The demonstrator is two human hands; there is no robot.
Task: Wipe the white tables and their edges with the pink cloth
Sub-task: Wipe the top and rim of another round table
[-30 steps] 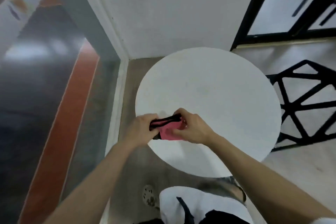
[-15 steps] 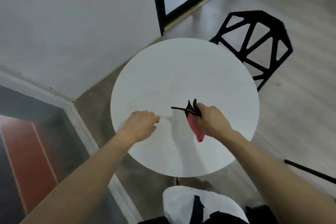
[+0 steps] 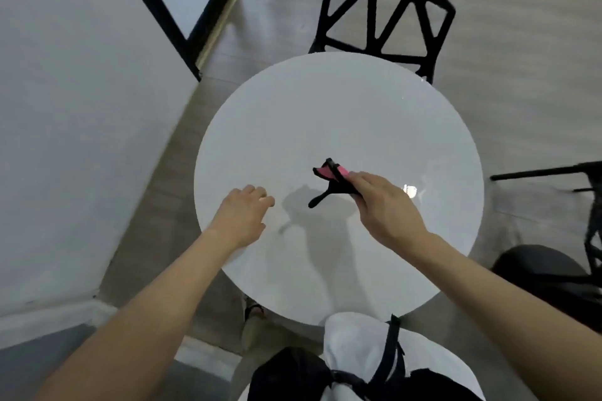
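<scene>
The right hand (image 3: 387,208) pinched the bunched pink cloth (image 3: 329,172) in curled fingers just above the middle of the white table (image 3: 325,107), seemingly poised to start wiping, while the left hand (image 3: 242,215) hovered loosely curled and empty near the rim.

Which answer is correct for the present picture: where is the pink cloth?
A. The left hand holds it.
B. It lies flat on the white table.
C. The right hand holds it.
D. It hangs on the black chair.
C: the right hand grips the pink cloth over the white table, while the left hand holds nothing.
</scene>
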